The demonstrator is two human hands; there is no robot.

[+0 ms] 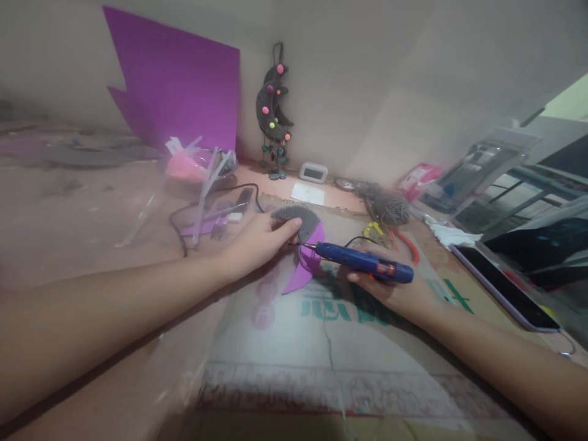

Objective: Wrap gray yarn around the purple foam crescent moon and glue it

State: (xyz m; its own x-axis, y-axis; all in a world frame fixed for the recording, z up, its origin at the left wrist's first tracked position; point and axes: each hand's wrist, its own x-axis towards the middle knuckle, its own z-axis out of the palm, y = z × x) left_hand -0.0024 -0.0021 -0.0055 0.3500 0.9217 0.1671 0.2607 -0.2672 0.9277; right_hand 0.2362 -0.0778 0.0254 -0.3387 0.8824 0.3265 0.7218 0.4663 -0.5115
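My left hand (273, 236) holds a crescent by its grey, yarn-wrapped part (296, 214), thumb on top and the other fingers mostly hidden. The lower part of the crescent (310, 254) is bare purple sheet, curving down to a point. In my right hand (374, 278) is a blue hot glue gun (351, 257), gripped around its body. Its metal nozzle points left and reaches the inner edge of the crescent, close to my left thumb. Whether the tip touches the crescent, I cannot tell.
Flattened printed cardboard (285, 337) lies beneath my hands. A purple sheet (184, 79) leans on the wall beside a hanging grey moon ornament (273, 104). Glue sticks (206, 190) stand at left; grey yarn (394, 210), orange-handled pliers (407, 245) and a phone (505, 288) lie at right.
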